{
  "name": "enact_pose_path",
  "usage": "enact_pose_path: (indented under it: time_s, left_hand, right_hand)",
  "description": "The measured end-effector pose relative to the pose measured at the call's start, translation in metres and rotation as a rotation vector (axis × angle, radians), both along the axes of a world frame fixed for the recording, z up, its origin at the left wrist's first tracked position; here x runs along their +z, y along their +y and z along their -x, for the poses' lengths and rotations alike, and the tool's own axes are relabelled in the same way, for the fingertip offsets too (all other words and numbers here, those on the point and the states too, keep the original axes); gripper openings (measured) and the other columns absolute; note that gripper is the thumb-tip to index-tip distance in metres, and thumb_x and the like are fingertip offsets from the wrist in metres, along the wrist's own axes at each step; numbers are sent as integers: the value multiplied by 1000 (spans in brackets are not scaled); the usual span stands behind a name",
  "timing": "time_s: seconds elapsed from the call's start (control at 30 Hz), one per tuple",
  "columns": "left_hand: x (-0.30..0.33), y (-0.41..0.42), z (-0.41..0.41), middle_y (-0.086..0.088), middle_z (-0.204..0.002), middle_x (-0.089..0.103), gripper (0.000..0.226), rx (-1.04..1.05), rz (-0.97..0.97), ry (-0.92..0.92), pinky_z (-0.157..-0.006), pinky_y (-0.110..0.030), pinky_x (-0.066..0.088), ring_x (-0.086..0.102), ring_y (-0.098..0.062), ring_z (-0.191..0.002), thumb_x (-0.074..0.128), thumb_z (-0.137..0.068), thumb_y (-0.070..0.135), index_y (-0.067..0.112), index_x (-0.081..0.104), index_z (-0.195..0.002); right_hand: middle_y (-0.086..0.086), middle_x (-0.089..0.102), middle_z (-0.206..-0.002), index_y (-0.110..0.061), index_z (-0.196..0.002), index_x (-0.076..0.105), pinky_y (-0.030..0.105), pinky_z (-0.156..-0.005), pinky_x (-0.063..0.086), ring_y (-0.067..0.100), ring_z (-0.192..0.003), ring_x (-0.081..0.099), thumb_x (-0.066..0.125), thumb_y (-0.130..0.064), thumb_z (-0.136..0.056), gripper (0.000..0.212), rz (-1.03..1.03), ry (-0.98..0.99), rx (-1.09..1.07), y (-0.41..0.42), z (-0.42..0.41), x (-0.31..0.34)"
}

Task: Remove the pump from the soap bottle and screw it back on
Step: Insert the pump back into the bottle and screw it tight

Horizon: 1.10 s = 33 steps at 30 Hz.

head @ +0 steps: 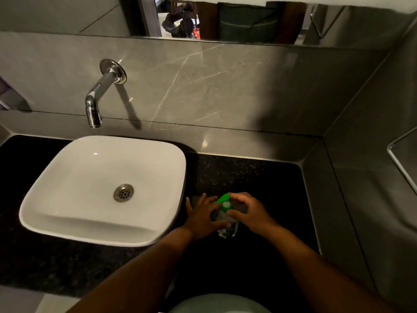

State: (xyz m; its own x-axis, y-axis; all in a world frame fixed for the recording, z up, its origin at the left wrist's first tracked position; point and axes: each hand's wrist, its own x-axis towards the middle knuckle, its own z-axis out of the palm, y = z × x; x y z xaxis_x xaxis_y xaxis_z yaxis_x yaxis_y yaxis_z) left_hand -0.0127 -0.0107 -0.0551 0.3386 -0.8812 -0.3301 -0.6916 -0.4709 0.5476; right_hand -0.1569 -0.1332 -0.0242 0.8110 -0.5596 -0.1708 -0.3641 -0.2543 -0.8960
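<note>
A clear soap bottle (228,231) with a green pump (224,202) stands upright on the black counter (259,177), just right of the basin. My left hand (204,216) wraps the bottle's body from the left, fingers spread across its side. My right hand (247,210) curls around the pump's green collar from the right, thumb in front and fingers behind the nozzle. The pump sits on the bottle's neck; the thread under my fingers is hidden.
A white square basin (67,172) with a metal drain (123,192) fills the counter's left. A chrome wall tap (97,102) juts over it. Grey tiled walls close in behind and at right, where a metal rail (399,163) protrudes.
</note>
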Motion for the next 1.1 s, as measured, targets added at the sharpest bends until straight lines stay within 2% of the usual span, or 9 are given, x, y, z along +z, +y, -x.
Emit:
enact_pose_path:
  time_s: [0.07, 0.2, 0.37, 0.57, 0.73, 0.83, 0.93, 0.97, 1.1]
  left_hand:
    - [3, 0, 0, 13, -156, 25, 79, -36, -18, 55, -106, -64, -24, -3, -20, -148, 63, -74, 66, 48, 28, -142]
    - [12, 0, -1, 15, -156, 24, 79, -71, -42, 139, -106, -63, -23, -3, -21, -148, 69, -77, 54, 48, 26, -142]
    - [6, 1, -3, 14, -155, 26, 76, -64, -48, 135, -106, -63, -24, -3, -21, -148, 69, -75, 57, 46, 32, -141]
    - [-8, 6, 8, 14, -152, 30, 69, 71, 94, 48, -107, -62, -22, 2, -16, -147, 67, -72, 63, 46, 43, -134]
    - [-16, 7, 22, 8, -152, 32, 72, 164, 205, -82, -110, -61, -16, 3, -15, -147, 48, -65, 76, 38, 53, -126]
    - [-16, 5, 25, 5, -153, 31, 70, 180, 222, -142, -110, -63, -12, 5, -20, -147, 42, -65, 74, 37, 57, -121]
    - [-19, 2, 29, 0, -151, 34, 61, 212, 251, -162, -109, -66, -9, 10, -25, -147, 44, -67, 68, 34, 60, -115]
    - [-20, 2, 31, -1, -151, 36, 60, 226, 256, -165, -110, -66, -8, 11, -26, -147, 44, -68, 67, 33, 60, -114]
    - [-14, 1, 37, -2, -150, 36, 62, 270, 235, -172, -110, -65, -9, 11, -26, -147, 38, -67, 65, 31, 60, -113]
  right_hand:
    - [6, 59, -118, -20, -121, 59, 33, -101, 46, 13, -109, 57, 77, -23, -74, 50, 84, 56, 182, -17, 0, 6]
    - [0, 57, -108, -29, -118, 59, 22, -93, 44, 8, -100, 54, 71, -38, -77, 43, 283, 189, 519, -38, -10, 25]
    - [2, 53, -103, -22, -98, 64, 42, -89, 50, 13, -94, 56, 67, -41, -79, 27, 270, 190, 607, -39, -15, 27]
    - [2, 54, -121, -20, -112, 66, 25, -101, 41, 9, -110, 53, 63, -39, -81, 36, 227, 81, 371, -18, -5, 2]
    - [0, 59, -110, -12, -105, 68, 14, -90, 43, 10, -102, 58, 64, -30, -78, 32, 130, -50, 60, 10, -2, -11]
    - [2, 60, -109, -6, -105, 69, 20, -95, 42, 14, -105, 57, 65, -30, -75, 39, 105, -79, -122, 20, -4, -18]
    - [2, 60, -108, -4, -104, 69, 7, -93, 38, 16, -105, 57, 65, -29, -73, 40, 98, -90, -229, 25, -7, -21]
    - [3, 61, -108, -4, -104, 69, 9, -93, 39, 17, -104, 58, 65, -30, -73, 40, 101, -90, -250, 26, -8, -21]
    - [14, 65, -115, -3, -108, 67, 35, -98, 46, 22, -107, 60, 64, -35, -75, 46, 122, -65, -340, 34, -11, -25]
